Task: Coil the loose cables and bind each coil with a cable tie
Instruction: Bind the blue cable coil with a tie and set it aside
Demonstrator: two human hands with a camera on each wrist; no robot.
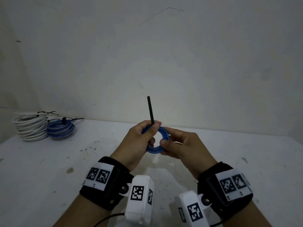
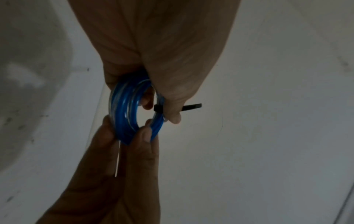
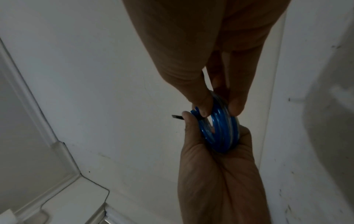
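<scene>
While both hands [image 1: 139, 138] grip one blue coil [image 1: 161, 149], two bound coils [image 1: 60, 130] wait.

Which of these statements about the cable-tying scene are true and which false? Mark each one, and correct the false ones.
1. Both hands hold the small blue coil. True: the left hand and the right hand grip it from opposite sides, above the table.
2. The black cable tie lies flat on the table. False: it sticks up from the left hand's grip at the coil.
3. Two finished coils sit at the far left of the table. True: a white coil and a second blue coil rest side by side.
4. The coils on the table carry no ties. False: each has a black tie on top.
5. The held coil is red. False: it is blue.
</scene>
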